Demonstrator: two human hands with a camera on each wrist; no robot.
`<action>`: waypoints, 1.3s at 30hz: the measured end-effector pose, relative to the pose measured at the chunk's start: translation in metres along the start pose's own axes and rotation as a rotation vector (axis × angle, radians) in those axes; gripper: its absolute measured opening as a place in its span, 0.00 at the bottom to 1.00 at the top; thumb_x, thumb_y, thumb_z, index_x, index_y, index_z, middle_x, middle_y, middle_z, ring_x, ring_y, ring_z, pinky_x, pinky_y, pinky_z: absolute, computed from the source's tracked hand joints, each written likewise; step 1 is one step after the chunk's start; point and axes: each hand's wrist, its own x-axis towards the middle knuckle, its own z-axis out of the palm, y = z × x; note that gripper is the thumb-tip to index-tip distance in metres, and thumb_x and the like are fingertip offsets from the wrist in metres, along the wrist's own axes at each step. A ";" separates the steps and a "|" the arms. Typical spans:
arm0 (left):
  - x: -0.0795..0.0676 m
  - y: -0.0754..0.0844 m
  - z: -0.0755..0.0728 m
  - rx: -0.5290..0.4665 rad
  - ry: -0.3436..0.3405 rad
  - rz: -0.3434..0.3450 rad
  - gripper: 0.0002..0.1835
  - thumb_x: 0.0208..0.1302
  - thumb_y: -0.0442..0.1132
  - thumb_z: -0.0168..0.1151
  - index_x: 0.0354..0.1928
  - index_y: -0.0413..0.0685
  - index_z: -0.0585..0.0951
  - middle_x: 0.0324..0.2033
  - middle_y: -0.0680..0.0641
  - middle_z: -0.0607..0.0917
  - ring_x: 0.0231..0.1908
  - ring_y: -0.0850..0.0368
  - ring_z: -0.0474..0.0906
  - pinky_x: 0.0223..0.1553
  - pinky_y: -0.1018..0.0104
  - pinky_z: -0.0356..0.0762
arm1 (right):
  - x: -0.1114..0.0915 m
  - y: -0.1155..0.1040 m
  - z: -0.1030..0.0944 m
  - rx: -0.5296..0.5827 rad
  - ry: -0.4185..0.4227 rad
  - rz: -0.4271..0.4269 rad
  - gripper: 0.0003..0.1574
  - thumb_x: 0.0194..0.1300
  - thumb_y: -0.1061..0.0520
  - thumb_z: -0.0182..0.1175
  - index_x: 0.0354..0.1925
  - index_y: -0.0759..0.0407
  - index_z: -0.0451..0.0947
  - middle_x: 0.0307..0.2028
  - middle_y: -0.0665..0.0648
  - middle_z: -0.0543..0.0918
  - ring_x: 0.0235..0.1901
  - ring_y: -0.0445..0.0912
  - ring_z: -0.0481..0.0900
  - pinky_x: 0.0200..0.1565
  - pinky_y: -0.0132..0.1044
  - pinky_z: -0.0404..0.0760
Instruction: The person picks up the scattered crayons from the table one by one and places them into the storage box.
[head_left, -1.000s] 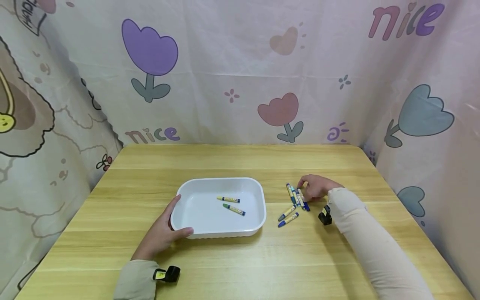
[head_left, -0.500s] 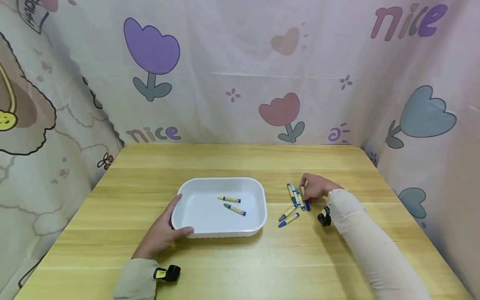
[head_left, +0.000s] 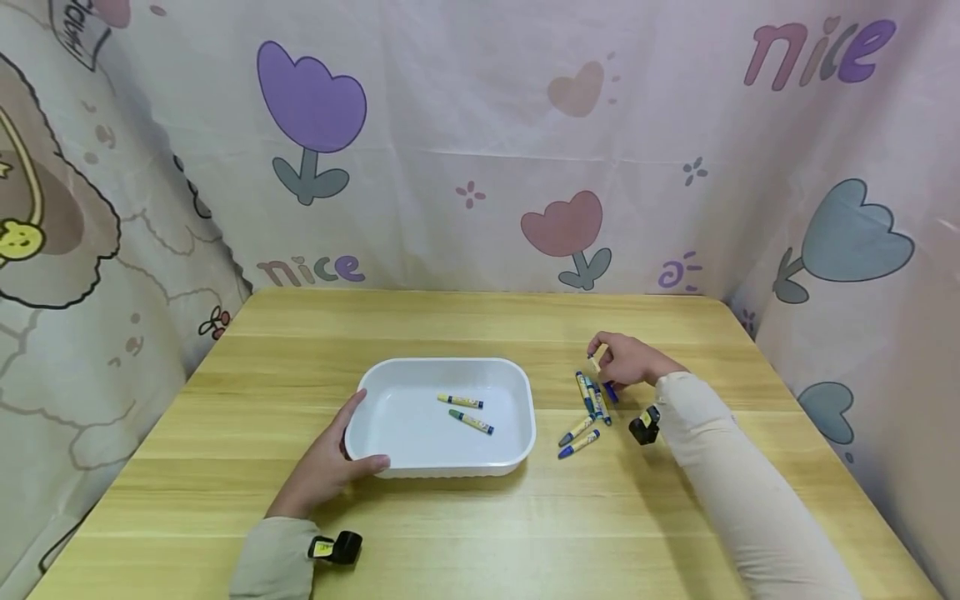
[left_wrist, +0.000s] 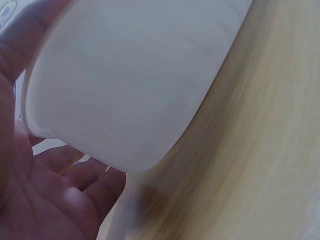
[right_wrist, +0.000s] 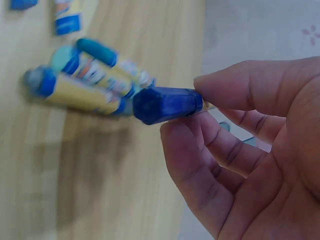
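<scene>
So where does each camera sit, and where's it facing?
Head: on the head, facing forward and down at tray, crayons, sleeves, left hand and right hand.
Left wrist: at that wrist, facing the tray's outer side; left hand shows.
Right wrist: at that wrist, facing a pinched crayon; right hand shows.
Head and left wrist share the tray.

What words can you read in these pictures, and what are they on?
"nice": big letters on the patterned cloth, upper right.
"nice": smaller letters on the same cloth, lower left, just above the table.
Top-left lettering on the cloth: tilted, can't be read surely.
Crayons: wrapper printing too small or blurred.
Yellow label on the left wrist camera: too small.
</scene>
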 end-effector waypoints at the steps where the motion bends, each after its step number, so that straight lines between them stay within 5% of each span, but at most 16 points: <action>1: 0.000 0.000 0.000 0.000 0.000 -0.002 0.58 0.53 0.44 0.75 0.77 0.53 0.44 0.72 0.32 0.52 0.59 0.37 0.67 0.52 0.51 0.72 | 0.000 -0.002 0.000 0.002 0.000 -0.005 0.26 0.57 0.71 0.59 0.55 0.68 0.66 0.35 0.61 0.74 0.29 0.49 0.77 0.31 0.41 0.82; 28: 0.001 -0.004 0.001 0.017 0.006 0.005 0.58 0.53 0.44 0.74 0.77 0.53 0.44 0.72 0.32 0.52 0.59 0.38 0.67 0.53 0.50 0.71 | 0.010 -0.071 0.013 -0.003 -0.020 -0.137 0.26 0.61 0.68 0.59 0.58 0.63 0.69 0.39 0.62 0.74 0.29 0.52 0.80 0.38 0.48 0.82; 39: 0.001 -0.004 0.000 0.010 0.006 0.010 0.58 0.53 0.44 0.74 0.78 0.54 0.44 0.71 0.32 0.53 0.58 0.37 0.67 0.50 0.52 0.73 | 0.022 -0.099 0.031 0.013 -0.047 -0.155 0.25 0.62 0.68 0.60 0.57 0.61 0.70 0.40 0.62 0.74 0.30 0.49 0.81 0.35 0.38 0.82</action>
